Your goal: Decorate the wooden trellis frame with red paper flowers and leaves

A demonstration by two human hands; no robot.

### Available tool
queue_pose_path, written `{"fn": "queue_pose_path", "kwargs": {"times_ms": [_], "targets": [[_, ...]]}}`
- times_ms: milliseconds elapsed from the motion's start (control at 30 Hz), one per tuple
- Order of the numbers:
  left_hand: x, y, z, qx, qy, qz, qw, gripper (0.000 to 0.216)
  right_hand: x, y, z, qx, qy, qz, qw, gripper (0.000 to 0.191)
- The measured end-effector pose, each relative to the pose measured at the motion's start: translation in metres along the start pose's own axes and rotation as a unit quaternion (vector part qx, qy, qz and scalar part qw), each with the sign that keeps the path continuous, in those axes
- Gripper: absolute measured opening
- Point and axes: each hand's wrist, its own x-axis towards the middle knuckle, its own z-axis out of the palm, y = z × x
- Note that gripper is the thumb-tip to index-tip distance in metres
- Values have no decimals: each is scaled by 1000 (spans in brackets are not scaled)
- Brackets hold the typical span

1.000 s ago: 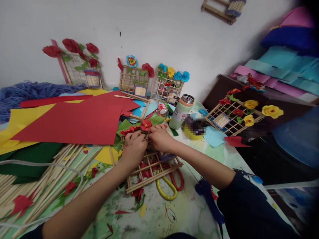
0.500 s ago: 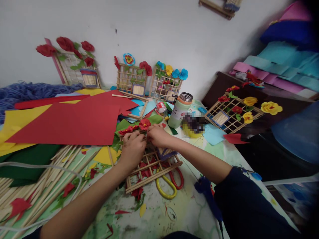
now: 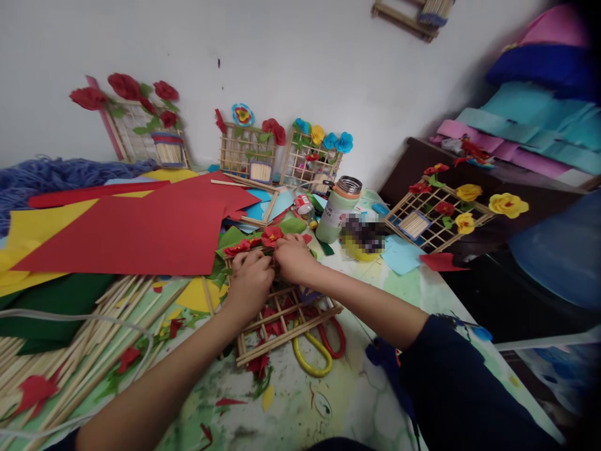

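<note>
A small lattice of wooden sticks (image 3: 291,335) lies on the table before me, with red paper flowers (image 3: 272,236) along its far edge. My left hand (image 3: 252,275) rests on its upper left part, the fingers curled round the sticks just below the flowers. Beside it my right hand (image 3: 295,258) is closed at the top of the lattice, right of the middle flower. Its fingertips are turned away, so what they pinch is hidden. Scissors with a yellow and red handle (image 3: 320,371) stick out from under the lattice's near edge.
At right, partly under my sleeve, lies a blue glue gun (image 3: 387,366). A bottle (image 3: 335,213) stands behind my right hand. Red sheets (image 3: 136,238) and loose sticks (image 3: 103,338) cover the left. Flowered lattices (image 3: 248,147) lean on the wall; another (image 3: 422,219) stands right.
My right hand has shifted very slightly to the left at the top of the lattice, and the forearm with it. The lattice and my left hand look nearly unmoved.
</note>
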Motion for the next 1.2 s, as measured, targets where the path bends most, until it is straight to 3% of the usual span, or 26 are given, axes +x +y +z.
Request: {"fn": "queue_pose_path", "kwargs": {"times_ms": [167,333,433,500,567,600,733,767,833,1033,1200], "targets": [[1,3,-5,14,-30,0,999,19,0,3,-11,26,58,24,998,18],[8,6,-19,-12,-42,-34,998,17,-18,11,-28,128,222,9,967,19],[13,8,-33,-87,-19,-68,994,17,-37,13,-34,130,312,26,941,21],[16,11,-44,-194,-12,-106,975,18,-50,13,-36,111,349,33,930,21],[19,15,-56,-351,-38,-151,924,20,-59,13,-36,90,366,27,926,21],[20,17,-62,-438,-57,-175,880,21,-63,13,-35,82,369,21,926,22],[21,22,-80,-703,-113,-243,658,26,-68,15,-28,69,380,-4,922,22],[22,22,-82,-733,-116,-252,621,26,-68,15,-26,69,380,-10,922,22],[23,21,-84,-757,-122,-268,583,22,-67,17,-25,68,375,-21,924,21],[36,15,-85,-732,-154,-314,584,25,-61,16,-35,72,332,-48,939,22],[47,8,-92,-702,-170,-296,625,27,-60,15,-44,66,319,-13,945,21]]}}
